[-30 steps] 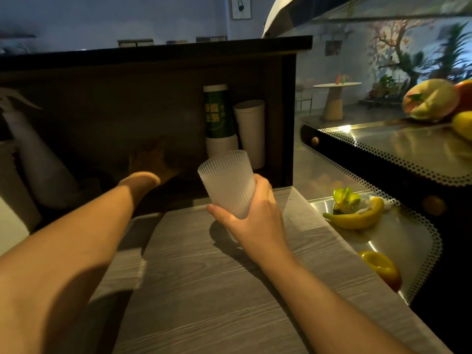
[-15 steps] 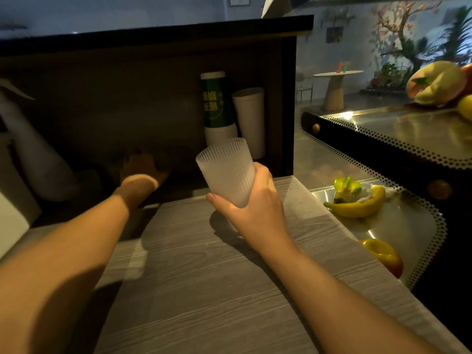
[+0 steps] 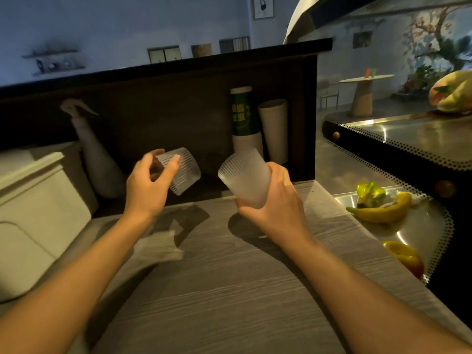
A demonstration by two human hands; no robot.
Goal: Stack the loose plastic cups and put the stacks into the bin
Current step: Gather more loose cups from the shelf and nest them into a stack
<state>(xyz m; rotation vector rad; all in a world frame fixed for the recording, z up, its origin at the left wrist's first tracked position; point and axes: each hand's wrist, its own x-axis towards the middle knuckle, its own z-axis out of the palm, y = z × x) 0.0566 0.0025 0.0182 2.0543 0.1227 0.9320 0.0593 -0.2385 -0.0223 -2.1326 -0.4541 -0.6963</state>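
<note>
Gripping a ribbed frosted cup (image 3: 245, 179) upright above the grey wood-grain surface (image 3: 229, 290), the right hand (image 3: 277, 200) curls round its lower part. The left hand (image 3: 150, 185) pinches a second ribbed cup (image 3: 182, 172), tilted on its side, just left of the first and apart from it.
</note>
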